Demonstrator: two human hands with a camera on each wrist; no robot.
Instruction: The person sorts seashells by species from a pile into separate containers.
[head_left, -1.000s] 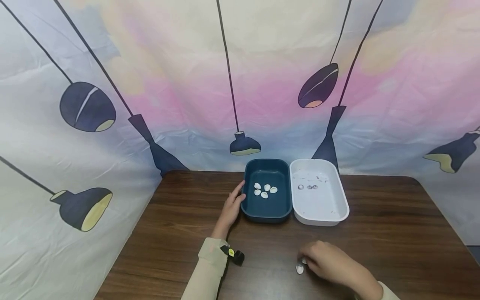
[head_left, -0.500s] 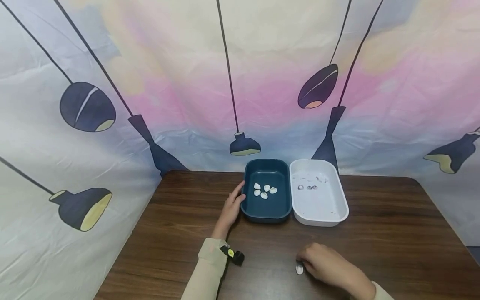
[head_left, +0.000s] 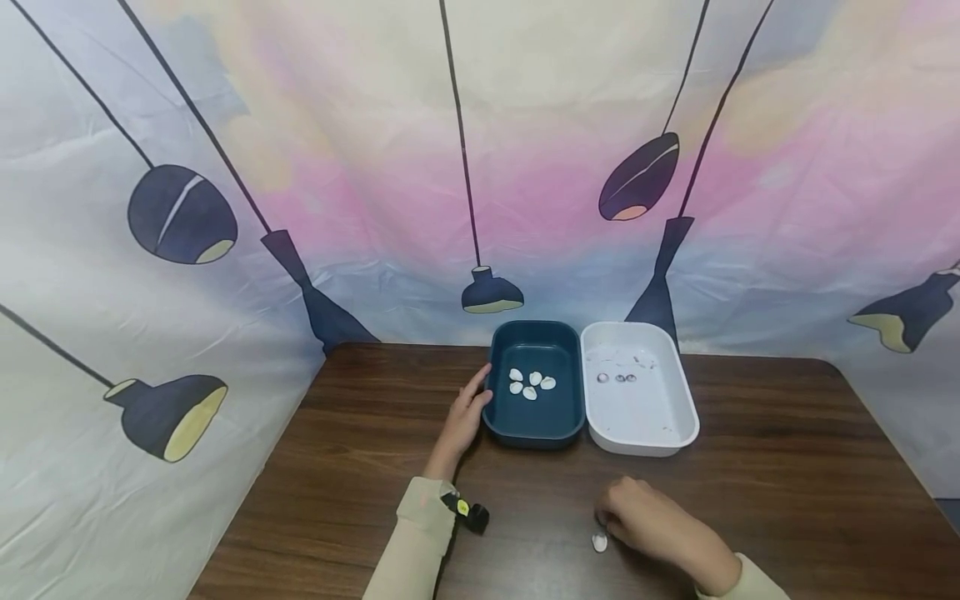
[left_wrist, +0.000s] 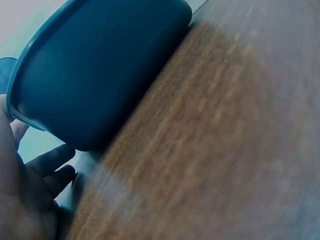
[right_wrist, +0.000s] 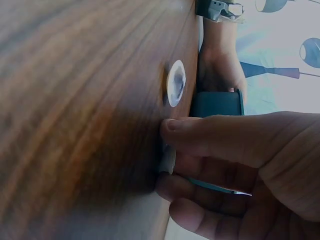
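My left hand [head_left: 459,423] rests its fingers against the left side of a dark teal tray [head_left: 534,435], which holds several white seashells [head_left: 530,392]. In the left wrist view the lower fingers [left_wrist: 59,165] lie loosely below the tray's corner. My right hand [head_left: 648,521] is low over the table's front part. The right wrist view has its thumb and fingers pinching a small white shell [right_wrist: 169,159], mostly covered by them, close to the wood. Another white shell [right_wrist: 176,83], shiny inside, lies on the table just beyond the thumb; it also shows in the head view.
A white tray [head_left: 645,417] stands at the teal tray's right side, with three small round brownish-purple things [head_left: 620,378] and dark specks inside. Both trays are near the back of the brown wooden table [head_left: 360,467]. Behind hangs a cloth [head_left: 375,167] printed with lamps.
The right hand has shifted only slightly around the shells; a white piece seen beneath its fingers earlier is now hidden from the head view. The left hand stays at the tray.
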